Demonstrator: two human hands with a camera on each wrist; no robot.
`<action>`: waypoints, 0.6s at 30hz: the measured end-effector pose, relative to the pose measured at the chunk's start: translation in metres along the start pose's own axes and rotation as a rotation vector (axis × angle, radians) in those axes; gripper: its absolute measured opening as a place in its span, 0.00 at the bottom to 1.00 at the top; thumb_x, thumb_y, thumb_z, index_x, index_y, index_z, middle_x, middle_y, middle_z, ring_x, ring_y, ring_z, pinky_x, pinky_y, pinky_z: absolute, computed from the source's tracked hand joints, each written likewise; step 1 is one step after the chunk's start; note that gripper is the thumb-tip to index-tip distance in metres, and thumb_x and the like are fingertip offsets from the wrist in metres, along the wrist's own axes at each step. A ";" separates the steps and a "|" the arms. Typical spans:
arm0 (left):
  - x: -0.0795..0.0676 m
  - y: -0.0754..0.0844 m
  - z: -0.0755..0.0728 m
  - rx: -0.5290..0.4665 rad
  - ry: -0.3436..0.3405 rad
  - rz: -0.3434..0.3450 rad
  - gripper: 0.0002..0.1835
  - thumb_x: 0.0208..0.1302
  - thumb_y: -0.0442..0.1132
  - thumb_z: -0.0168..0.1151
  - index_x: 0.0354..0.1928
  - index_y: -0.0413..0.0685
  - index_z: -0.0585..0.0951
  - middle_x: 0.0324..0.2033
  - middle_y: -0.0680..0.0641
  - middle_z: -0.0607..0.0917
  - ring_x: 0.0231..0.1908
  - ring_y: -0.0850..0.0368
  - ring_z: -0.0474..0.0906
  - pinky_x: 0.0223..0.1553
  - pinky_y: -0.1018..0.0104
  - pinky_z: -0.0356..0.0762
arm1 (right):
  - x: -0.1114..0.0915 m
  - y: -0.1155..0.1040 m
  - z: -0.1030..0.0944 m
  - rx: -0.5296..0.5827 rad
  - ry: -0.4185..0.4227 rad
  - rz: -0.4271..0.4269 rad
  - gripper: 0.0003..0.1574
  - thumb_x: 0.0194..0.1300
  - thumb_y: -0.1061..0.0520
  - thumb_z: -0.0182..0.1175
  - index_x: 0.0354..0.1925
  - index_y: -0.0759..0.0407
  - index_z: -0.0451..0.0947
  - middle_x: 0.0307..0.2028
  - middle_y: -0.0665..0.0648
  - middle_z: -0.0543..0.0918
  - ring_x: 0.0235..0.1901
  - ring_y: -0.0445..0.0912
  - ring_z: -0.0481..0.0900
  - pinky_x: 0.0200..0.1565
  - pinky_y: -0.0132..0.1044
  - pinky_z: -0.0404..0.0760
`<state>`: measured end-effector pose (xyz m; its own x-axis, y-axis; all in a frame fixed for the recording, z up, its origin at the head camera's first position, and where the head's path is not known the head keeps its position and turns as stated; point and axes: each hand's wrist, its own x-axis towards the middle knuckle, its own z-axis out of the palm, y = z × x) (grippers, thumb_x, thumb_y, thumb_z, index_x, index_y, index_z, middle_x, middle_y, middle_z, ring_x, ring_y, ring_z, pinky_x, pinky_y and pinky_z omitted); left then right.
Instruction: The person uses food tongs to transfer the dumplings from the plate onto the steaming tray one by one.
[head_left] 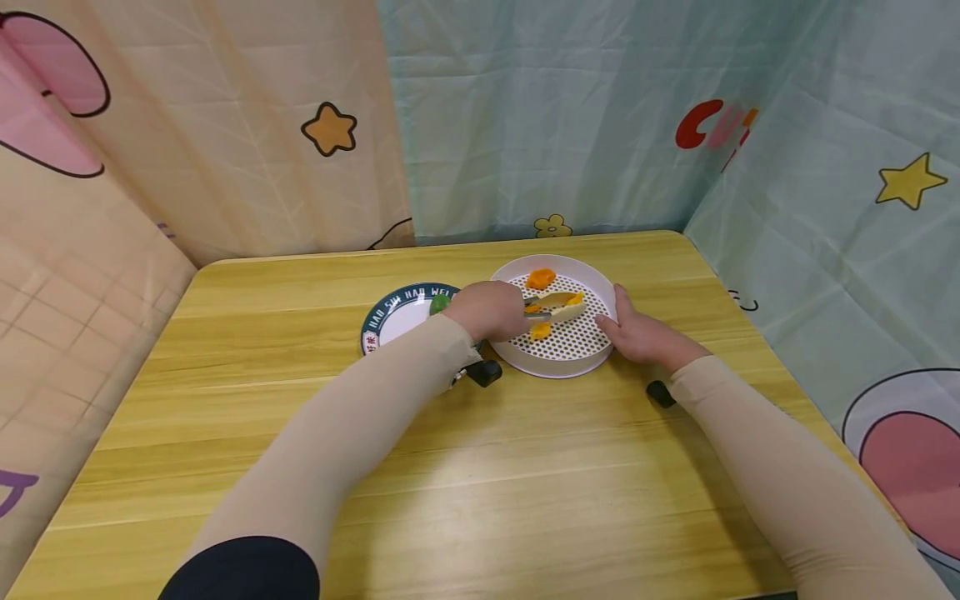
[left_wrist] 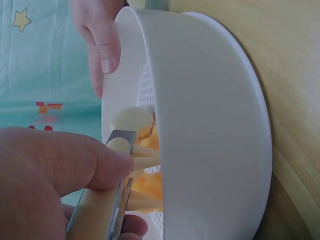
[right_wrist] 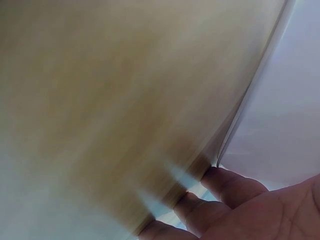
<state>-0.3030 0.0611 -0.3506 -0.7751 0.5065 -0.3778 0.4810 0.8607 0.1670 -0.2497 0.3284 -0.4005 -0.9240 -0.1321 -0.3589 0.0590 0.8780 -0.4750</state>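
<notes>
My left hand grips metal food tongs with cream-coloured tips, thumb on top of one arm. The tips reach down into a round white strainer tray with a perforated bottom. Several orange pieces lie in the tray, one of them right at the tong tips. On the tray's right side, my right hand holds the wall, thumb over the rim and fingers outside. In the right wrist view its fingertips are low beside the tray's outer wall, close to the tabletop.
Left of the tray stands a white plate with a dark green lettered rim, partly hidden by my left arm. A green piece lies on it. The wooden table ends at patterned curtains behind and at the sides.
</notes>
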 end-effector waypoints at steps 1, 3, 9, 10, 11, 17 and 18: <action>0.000 0.000 0.000 -0.003 0.000 -0.001 0.16 0.73 0.55 0.57 0.38 0.55 0.86 0.31 0.51 0.85 0.31 0.55 0.79 0.34 0.62 0.74 | 0.000 0.000 0.000 0.000 0.000 -0.001 0.55 0.85 0.38 0.33 0.78 0.69 0.12 0.81 0.78 0.33 0.80 0.73 0.45 0.79 0.65 0.46; 0.000 0.000 -0.001 -0.005 -0.009 -0.005 0.15 0.73 0.55 0.57 0.39 0.55 0.86 0.32 0.51 0.85 0.32 0.54 0.79 0.34 0.62 0.74 | 0.001 0.000 0.000 0.001 0.000 -0.003 0.55 0.85 0.38 0.33 0.78 0.69 0.12 0.81 0.78 0.33 0.80 0.73 0.45 0.79 0.65 0.46; 0.000 0.000 0.000 -0.005 -0.008 -0.004 0.16 0.72 0.56 0.58 0.39 0.54 0.87 0.32 0.51 0.85 0.32 0.54 0.79 0.35 0.62 0.74 | 0.001 0.000 0.000 -0.005 0.000 0.000 0.55 0.85 0.38 0.33 0.78 0.70 0.13 0.81 0.79 0.35 0.80 0.73 0.47 0.79 0.65 0.47; 0.000 0.000 0.000 -0.002 -0.008 -0.005 0.16 0.72 0.57 0.58 0.39 0.55 0.87 0.32 0.51 0.84 0.32 0.54 0.79 0.34 0.63 0.74 | 0.002 0.000 0.000 -0.009 0.000 0.002 0.55 0.85 0.38 0.33 0.78 0.70 0.13 0.81 0.79 0.35 0.80 0.73 0.47 0.79 0.65 0.47; 0.000 0.000 0.000 -0.003 -0.007 -0.007 0.17 0.72 0.57 0.59 0.39 0.55 0.86 0.31 0.51 0.84 0.32 0.54 0.79 0.34 0.63 0.74 | 0.002 0.000 0.000 -0.010 -0.002 0.004 0.55 0.85 0.38 0.33 0.78 0.70 0.13 0.81 0.79 0.36 0.80 0.73 0.47 0.79 0.64 0.47; -0.008 -0.001 -0.004 -0.007 0.006 -0.016 0.19 0.72 0.60 0.59 0.39 0.54 0.86 0.30 0.51 0.84 0.32 0.54 0.80 0.35 0.63 0.74 | 0.001 -0.001 0.000 -0.010 -0.007 0.017 0.57 0.85 0.36 0.34 0.78 0.69 0.12 0.81 0.79 0.37 0.80 0.73 0.47 0.79 0.64 0.47; -0.010 -0.002 -0.005 -0.003 0.013 -0.013 0.19 0.72 0.60 0.58 0.39 0.54 0.85 0.30 0.51 0.83 0.32 0.54 0.80 0.34 0.63 0.75 | 0.000 -0.001 0.000 -0.012 -0.007 0.020 0.57 0.85 0.36 0.34 0.78 0.69 0.12 0.81 0.79 0.37 0.80 0.73 0.47 0.79 0.64 0.47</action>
<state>-0.2984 0.0546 -0.3424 -0.7863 0.4959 -0.3685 0.4696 0.8673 0.1652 -0.2500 0.3275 -0.4007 -0.9199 -0.1182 -0.3740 0.0726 0.8858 -0.4584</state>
